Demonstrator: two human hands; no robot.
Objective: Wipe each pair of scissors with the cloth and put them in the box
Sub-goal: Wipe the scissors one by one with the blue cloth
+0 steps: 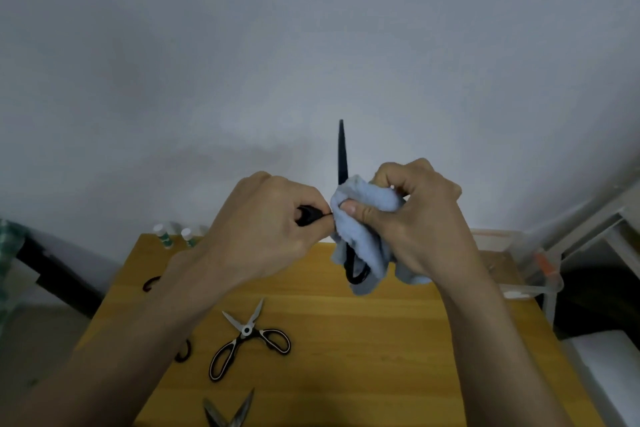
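I hold a pair of black scissors (342, 152) open above the table, one dark blade pointing straight up. My left hand (263, 229) grips one black handle at its left side. My right hand (412, 218) grips a light blue cloth (363, 239) bunched around the scissors' middle; the other handle loop hangs out below the cloth. On the wooden table (346, 340) lies an open pair of black-and-white kitchen scissors (247, 340). Another pair with steel blades (230, 412) sits at the bottom edge. A clear plastic box (519, 263) stands at the table's right side.
Two small white bottles with green labels (173, 236) stand at the table's far left corner. Dark curved handles (183, 354) show partly under my left forearm. A grey wall rises behind the table. White furniture stands to the right.
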